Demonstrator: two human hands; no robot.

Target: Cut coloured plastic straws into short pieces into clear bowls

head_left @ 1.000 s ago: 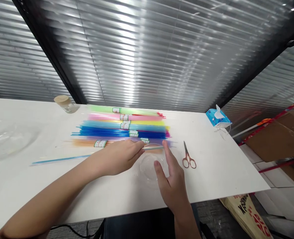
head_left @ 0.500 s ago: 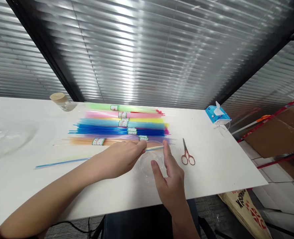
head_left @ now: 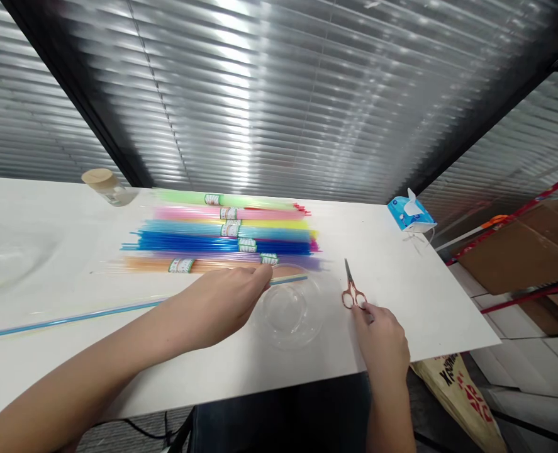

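Note:
My left hand [head_left: 234, 302] is closed around a few long thin plastic straws [head_left: 104, 311], one blue and others pale or yellowish. Their short ends stick out to the right of my fingers, over a clear round plastic bowl [head_left: 290, 314]; the long ends run left across the table, passing behind my forearm. At the right, thumb and fingertips of my right hand [head_left: 383, 340] pinch the handle loops of scissors [head_left: 349, 289] with copper-coloured handles. The scissors lie on the table, blades pointing away from me.
Labelled bundles of coloured straws [head_left: 189, 242] lie side by side behind my left hand. A wooden-lidded jar [head_left: 106, 187] stands back left, near a large clear plastic piece [head_left: 5, 258]. A blue tissue pack [head_left: 411, 214] sits back right on the white table [head_left: 401, 277]; cardboard boxes [head_left: 519, 245] stand beyond.
My right hand has left the straw ends and moved right to the scissors' handles. My left hand still holds the straws, whose long ends now reach further left in view.

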